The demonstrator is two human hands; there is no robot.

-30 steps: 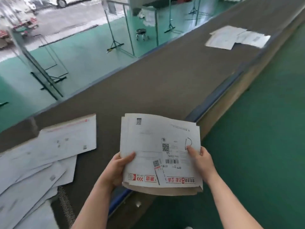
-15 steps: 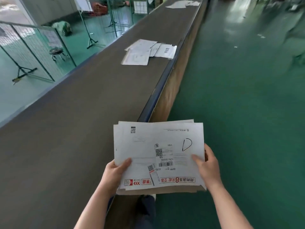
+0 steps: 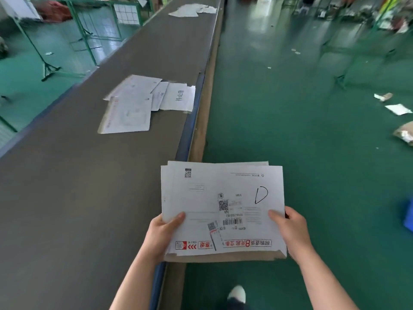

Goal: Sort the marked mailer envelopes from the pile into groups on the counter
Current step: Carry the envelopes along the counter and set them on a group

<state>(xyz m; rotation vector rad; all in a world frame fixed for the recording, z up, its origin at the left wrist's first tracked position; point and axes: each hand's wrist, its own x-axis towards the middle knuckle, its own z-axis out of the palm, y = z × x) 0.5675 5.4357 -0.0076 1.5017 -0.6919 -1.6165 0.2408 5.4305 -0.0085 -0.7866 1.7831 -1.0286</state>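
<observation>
— What's changed on the head camera?

— I've walked on along the counter (image 3: pixel 67 198); a group of envelopes (image 3: pixel 143 104) by its right edge is now near, another group (image 3: pixel 192 10) far ahead.

— And your grip?

— My left hand (image 3: pixel 161 236) and right hand (image 3: pixel 292 231) pinch the stack (image 3: pixel 223 209), thumbs on top. The "D" mailer leads, so I judge its group comes next.

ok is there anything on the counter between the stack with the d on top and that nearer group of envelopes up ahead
Nothing visible. The stack of envelopes, held by the left hand and right hand, sits at the counter edge, and only bare counter lies between it and the nearer group of envelopes.
</observation>
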